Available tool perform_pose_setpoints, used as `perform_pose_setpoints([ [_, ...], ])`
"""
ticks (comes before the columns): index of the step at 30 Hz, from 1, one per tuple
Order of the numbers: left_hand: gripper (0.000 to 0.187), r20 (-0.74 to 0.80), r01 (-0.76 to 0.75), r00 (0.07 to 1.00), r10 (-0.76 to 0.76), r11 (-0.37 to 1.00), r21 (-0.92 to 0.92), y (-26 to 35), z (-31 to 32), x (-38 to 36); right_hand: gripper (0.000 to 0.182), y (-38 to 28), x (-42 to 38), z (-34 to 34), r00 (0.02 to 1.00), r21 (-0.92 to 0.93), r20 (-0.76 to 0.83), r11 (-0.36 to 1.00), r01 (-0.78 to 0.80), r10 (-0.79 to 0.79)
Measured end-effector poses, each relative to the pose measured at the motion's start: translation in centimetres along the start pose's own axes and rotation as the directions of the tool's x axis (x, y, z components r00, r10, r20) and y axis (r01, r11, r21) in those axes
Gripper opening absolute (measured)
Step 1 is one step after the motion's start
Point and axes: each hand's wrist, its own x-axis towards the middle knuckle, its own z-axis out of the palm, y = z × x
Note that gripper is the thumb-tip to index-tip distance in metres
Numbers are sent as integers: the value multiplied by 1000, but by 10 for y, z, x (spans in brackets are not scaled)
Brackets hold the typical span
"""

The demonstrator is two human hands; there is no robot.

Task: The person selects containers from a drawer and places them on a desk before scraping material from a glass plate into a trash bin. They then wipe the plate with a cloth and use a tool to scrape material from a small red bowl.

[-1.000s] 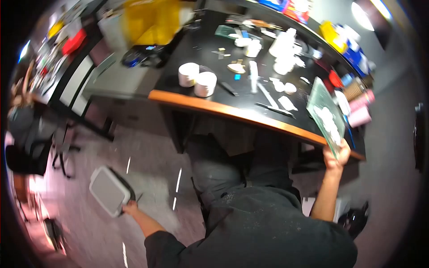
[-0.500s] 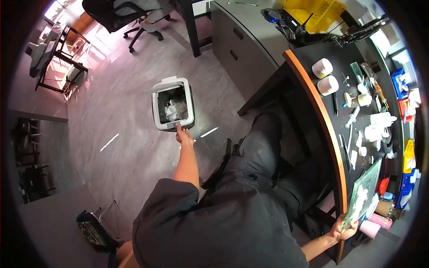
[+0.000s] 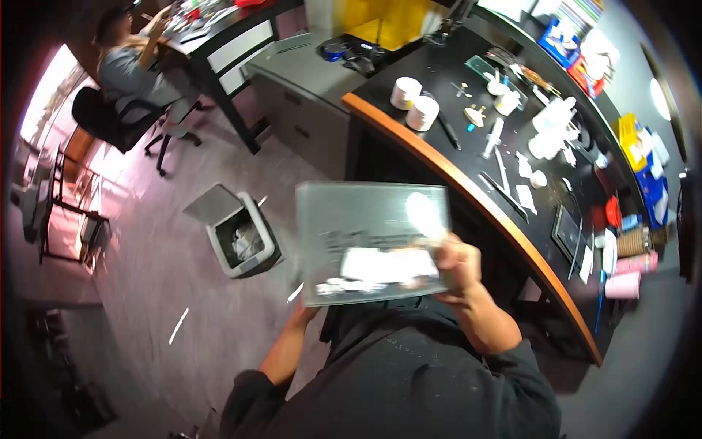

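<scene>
A rectangular glass plate (image 3: 373,219) hangs in front of my body, over the floor between the bin and the desk. White clumps (image 3: 387,265) lie along its lower part, and a bright reflection sits at its upper right. My right hand (image 3: 459,267) is closed on the plate's right edge, slightly blurred. At the lower left corner, my left hand (image 3: 306,313) comes up from below, its fingers hidden behind the plate. Left of the plate stands a waste bin (image 3: 269,260) with its lid (image 3: 212,203) raised and crumpled white waste inside.
Along the right runs a black desk (image 3: 457,157) with a wooden edge, holding white jars (image 3: 422,113), a black pen (image 3: 449,134) and several small white pieces. A grey cabinet (image 3: 292,110) stands behind it. At the back left a person (image 3: 139,73) sits on a black office chair (image 3: 110,121).
My right hand has brought the glass plate from the desk's edge to in front of me. My left hand has left the bin's rim and moved to the plate's corner; the bin's lid looks higher.
</scene>
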Motion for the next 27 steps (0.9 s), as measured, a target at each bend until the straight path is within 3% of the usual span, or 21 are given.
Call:
perform_pose_setpoints([
  [2,58,130,-146,983,129,981,131,-7,-5,-15,53,12,18,37,947,-21,261,982,-188,187],
  [3,71,145,-154,974,172,980,-126,-10,-4,-22,38,34,40,39,899,22,370,966,-258,232],
  [6,91,64,-267,943,326,858,-439,65,16,-36,18,103,88,61,891,124,369,936,-328,264],
  [9,96,-148,-297,955,258,810,-505,57,8,-35,19,144,118,86,892,72,240,910,-409,383],
  [11,90,-294,-327,938,182,742,-585,28,-2,-28,17,188,144,86,891,96,313,922,-374,329],
  [13,79,-426,-359,905,15,566,-742,6,-10,-26,12,230,165,90,883,37,243,906,-422,401],
  [14,75,-451,-386,892,27,563,-731,3,-17,-20,10,247,172,96,876,-18,191,894,-447,442],
  [16,67,-524,-354,829,-194,544,-761,10,-31,-11,9,282,194,107,853,-123,117,860,-496,509],
  [17,65,-539,-350,810,-231,547,-760,9,-41,-9,10,305,207,107,834,-170,96,834,-524,543],
  [20,55,-555,-323,755,-348,539,-778,3,-66,4,11,358,222,123,895,-54,-60,894,-446,443],
  [21,53,-565,-315,734,-377,549,-774,0,-70,6,11,364,222,131,915,-7,-125,922,-387,383],
  [23,49,-582,-294,690,-430,569,-768,-5,-77,11,14,360,215,143,903,14,-86,907,-421,421],
  [27,44,-673,-454,655,-344,533,-714,-15,-90,29,14,365,218,166,883,-37,-150,890,-455,445],
])
